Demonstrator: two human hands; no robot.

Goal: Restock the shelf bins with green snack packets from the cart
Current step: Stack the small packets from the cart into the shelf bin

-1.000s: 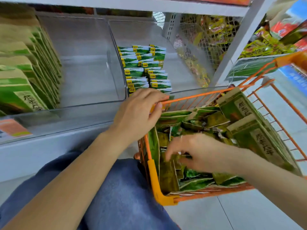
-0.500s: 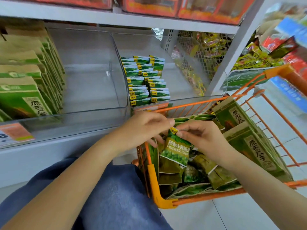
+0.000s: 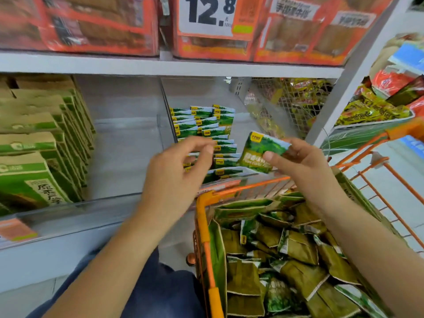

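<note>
My right hand [image 3: 298, 161] pinches a small green snack packet [image 3: 259, 150] by its right side, holding it above the front of a clear shelf bin [image 3: 166, 125]. Inside that bin, rows of the same green packets [image 3: 206, 125] stand in neat columns. My left hand [image 3: 179, 171] hovers over the front rows with fingers loosely curled and nothing visible in them. Below my right arm, the orange cart [image 3: 204, 226] holds a loose heap of green packets [image 3: 286, 251].
Large green-and-brown bags [image 3: 34, 148] fill the bin to the left. Orange boxes [image 3: 298, 31] and a 12.8 price sign [image 3: 206, 14] sit on the shelf above. A wire mesh divider [image 3: 289, 99] and yellow packets [image 3: 371, 111] lie to the right.
My right hand lifted a packet out of the cart and up to the bin. My left hand let go of the cart rim and rose over the bin's front rows. The view tilted upward.
</note>
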